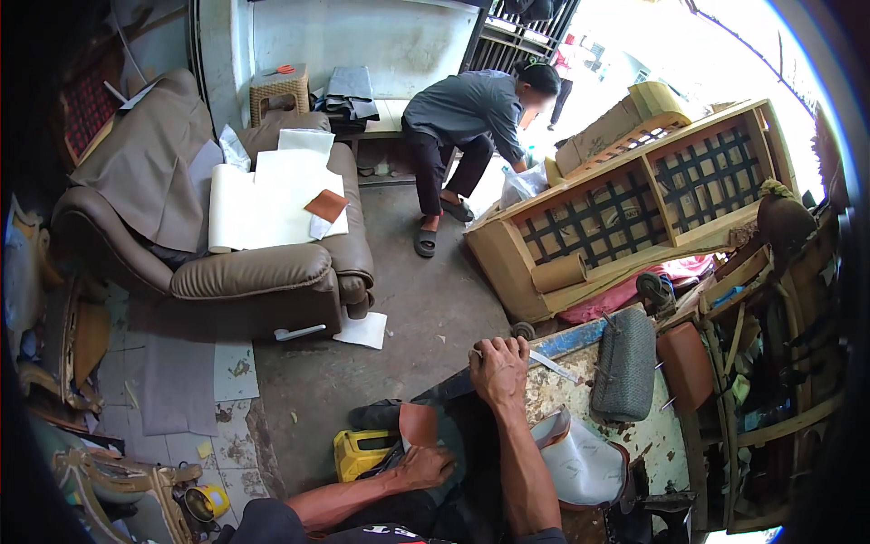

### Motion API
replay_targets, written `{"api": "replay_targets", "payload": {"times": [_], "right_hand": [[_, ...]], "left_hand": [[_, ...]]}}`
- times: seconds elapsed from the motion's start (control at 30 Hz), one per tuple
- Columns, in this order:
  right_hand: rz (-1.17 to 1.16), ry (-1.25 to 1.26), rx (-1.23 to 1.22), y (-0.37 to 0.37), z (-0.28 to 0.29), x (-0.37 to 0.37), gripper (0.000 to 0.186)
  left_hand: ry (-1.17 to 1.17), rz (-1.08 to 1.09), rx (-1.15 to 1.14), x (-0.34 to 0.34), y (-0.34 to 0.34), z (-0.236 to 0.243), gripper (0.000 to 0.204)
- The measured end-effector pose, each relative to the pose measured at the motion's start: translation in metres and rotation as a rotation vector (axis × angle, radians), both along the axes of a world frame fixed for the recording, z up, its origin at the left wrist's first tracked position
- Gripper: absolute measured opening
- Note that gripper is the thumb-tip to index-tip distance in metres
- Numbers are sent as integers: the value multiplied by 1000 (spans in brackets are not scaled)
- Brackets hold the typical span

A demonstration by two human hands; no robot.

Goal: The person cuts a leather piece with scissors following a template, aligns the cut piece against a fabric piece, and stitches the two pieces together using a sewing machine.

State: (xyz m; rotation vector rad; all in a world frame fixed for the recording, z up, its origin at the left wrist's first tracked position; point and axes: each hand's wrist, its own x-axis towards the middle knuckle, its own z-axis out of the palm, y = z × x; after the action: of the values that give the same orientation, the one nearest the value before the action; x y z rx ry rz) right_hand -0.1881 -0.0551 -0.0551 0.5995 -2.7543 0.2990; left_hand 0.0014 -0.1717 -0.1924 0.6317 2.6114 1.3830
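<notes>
Dark sheet of upholstery material (453, 426) on the paint-flecked desk (580, 390), long axis running from left hand (424, 467), pressed flat on its near end beside a brown leather patch (418, 422), to right hand (498, 363), fingers curled over the far edge; hands well apart.

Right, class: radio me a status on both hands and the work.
Left hand flat on the brown leather piece. Right hand fisted at the workbench edge. Nothing blocking.

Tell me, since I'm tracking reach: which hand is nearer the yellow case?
Left. The left hand rests just right of the yellow case; the right hand is farther, up on the workbench edge.
</notes>
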Motion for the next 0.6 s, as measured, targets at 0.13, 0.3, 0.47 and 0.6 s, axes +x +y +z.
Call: {"api": "replay_targets", "payload": {"times": [0.13, 0.3, 0.47, 0.6], "right_hand": [[-1, 27, 3, 1, -2, -1, 17], [-9, 15, 13, 2, -5, -2, 16], [-3, 22, 9, 1, -3, -2, 15], [-5, 26, -7, 1, -5, -2, 16]], "left_hand": [[3, 5, 8, 0, 0, 0, 22], [-14, -19, -29, -3, -1, 5, 22], [-18, -7, -29, -5, -4, 11, 23], [-32, 0, -49, -3, -3, 4, 23]]}}
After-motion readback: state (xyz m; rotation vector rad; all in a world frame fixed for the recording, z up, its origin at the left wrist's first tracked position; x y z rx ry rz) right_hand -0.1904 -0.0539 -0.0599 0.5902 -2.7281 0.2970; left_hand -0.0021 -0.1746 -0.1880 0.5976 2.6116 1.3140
